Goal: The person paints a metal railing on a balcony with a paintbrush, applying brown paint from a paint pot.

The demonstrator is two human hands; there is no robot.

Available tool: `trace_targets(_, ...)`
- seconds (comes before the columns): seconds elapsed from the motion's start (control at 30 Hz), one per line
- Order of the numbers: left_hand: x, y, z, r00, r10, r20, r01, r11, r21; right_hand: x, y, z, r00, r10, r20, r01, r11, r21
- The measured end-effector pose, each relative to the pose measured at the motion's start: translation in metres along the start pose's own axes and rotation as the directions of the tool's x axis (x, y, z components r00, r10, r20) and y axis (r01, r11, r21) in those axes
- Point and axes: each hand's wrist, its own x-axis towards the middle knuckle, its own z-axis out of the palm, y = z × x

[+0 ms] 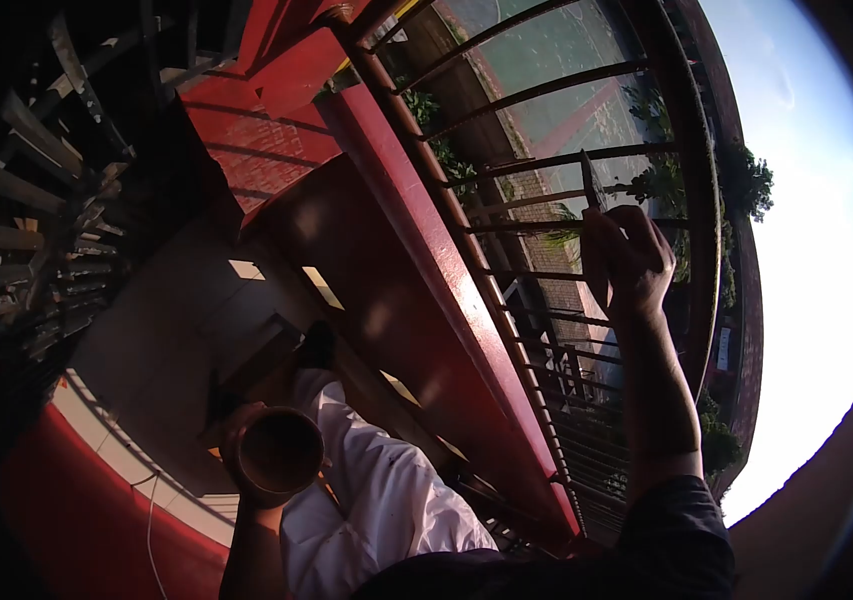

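Note:
A round, brownish cup-like container (283, 452) is in my left hand (234, 440), low in front of my body. Its open top faces the camera, and its dark inside cannot be made out. My right hand (636, 258) is raised beside the metal railing (704, 200), fingers pinched on a thin flat tool (592, 182) whose narrow end points up in the view. The tool overlaps the railing bars; whether it touches them cannot be told. A red ledge (426, 255) runs along the foot of the bars.
Left of the ledge are a red block (261, 140) and a shadowed floor (186, 300). Stacked wooden pieces (36, 240) lie in the dark at far left. A thin cable (151, 520) hangs at lower left. Beyond the railing are plants and a green court (546, 60).

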Motion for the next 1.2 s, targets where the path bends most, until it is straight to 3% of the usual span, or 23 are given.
trace_targets(0.17,-0.011,-0.012,-0.007,0.994,-0.063,0.09,0.061,0.998,0.024,0.006,0.029,-0.013,0.935,0.189,-0.302,-0.213,0.976,-0.051)
trace_targets(0.2,-0.01,-0.007,-0.001,0.993,-0.104,0.048,0.109,0.985,-0.136,0.004,0.026,-0.016,0.921,0.164,-0.354,-0.185,0.982,-0.028)
trace_targets(0.23,-0.009,-0.001,0.002,0.988,-0.154,0.013,0.151,0.944,-0.292,-0.001,0.023,-0.013,0.926,0.156,-0.345,-0.18,0.983,-0.038)
trace_targets(0.3,-0.002,0.01,0.005,0.987,-0.16,0.025,0.16,0.933,-0.322,-0.009,0.018,-0.001,0.935,0.133,-0.329,-0.159,0.986,-0.056)
trace_targets(0.33,0.002,0.014,0.006,0.986,-0.164,0.026,0.163,0.927,-0.339,-0.016,0.016,0.014,0.945,0.195,-0.265,-0.208,0.978,-0.022)
trace_targets(0.4,0.01,0.018,0.001,0.973,-0.195,0.125,0.223,0.937,-0.27,-0.025,0.007,0.04,0.98,0.167,-0.105,-0.166,0.986,0.015)
trace_targets(0.43,0.013,0.018,0.003,0.987,-0.135,0.09,0.152,0.965,-0.213,-0.028,0.005,0.05,0.991,0.129,-0.04,-0.126,0.99,0.066)
trace_targets(0.5,0.021,0.021,0.004,0.995,-0.046,0.089,0.054,0.994,-0.092,-0.038,0.001,0.062,0.969,0.16,-0.189,-0.146,0.985,0.087)
trace_targets(0.53,0.027,0.026,0.001,0.992,-0.024,0.126,0.028,0.999,-0.032,-0.041,-0.004,0.061,0.926,0.258,-0.274,-0.249,0.966,0.07)
trace_targets(0.63,0.029,0.027,0.001,0.983,-0.021,0.184,0.012,0.999,0.046,-0.029,-0.006,0.075,0.697,0.328,-0.637,-0.293,0.942,0.165)
trace_targets(0.67,0.037,0.032,0.0,0.97,0.002,0.242,-0.039,0.988,0.148,-0.026,-0.008,0.082,0.663,0.365,-0.654,-0.345,0.924,0.166)
trace_targets(0.7,0.041,0.031,0.001,0.968,0.027,0.249,-0.064,0.987,0.145,-0.024,-0.015,0.097,0.596,0.472,-0.649,-0.393,0.877,0.277)
trace_targets(0.77,0.042,0.026,0.006,0.967,0.095,0.238,-0.116,0.99,0.075,-0.03,-0.028,0.116,0.569,0.546,-0.616,-0.454,0.832,0.318)
trace_targets(0.8,0.048,0.03,0.009,0.965,0.12,0.233,-0.135,0.99,0.05,-0.029,-0.034,0.109,0.568,0.498,-0.655,-0.473,0.849,0.235)
trace_targets(0.83,0.055,0.036,0.012,0.963,0.154,0.219,-0.161,0.987,0.016,-0.028,-0.036,0.108,0.441,0.534,-0.722,-0.441,0.829,0.343)
trace_targets(0.93,0.074,0.057,0.02,0.944,0.228,0.239,-0.24,0.971,0.022,-0.024,-0.031,0.101,0.302,0.514,-0.803,-0.585,0.765,0.269)
trace_targets(0.97,0.078,0.061,0.021,0.935,0.25,0.252,-0.267,0.963,0.034,-0.018,-0.031,0.113,0.198,0.575,-0.794,-0.552,0.735,0.394)
trace_targets(1.03,0.077,0.056,0.025,0.933,0.263,0.244,-0.275,0.961,0.016,-0.03,-0.035,0.145,0.309,0.614,-0.726,-0.563,0.734,0.381)
trace_targets(1.17,0.091,0.062,0.035,0.904,0.339,0.262,-0.35,0.937,-0.003,-0.055,-0.06,0.159,0.282,0.707,-0.649,-0.51,0.683,0.522)
trace_targets(1.2,0.094,0.063,0.037,0.894,0.352,0.277,-0.366,0.93,0.002,-0.051,-0.053,0.146,0.254,0.648,-0.718,-0.462,0.733,0.498)
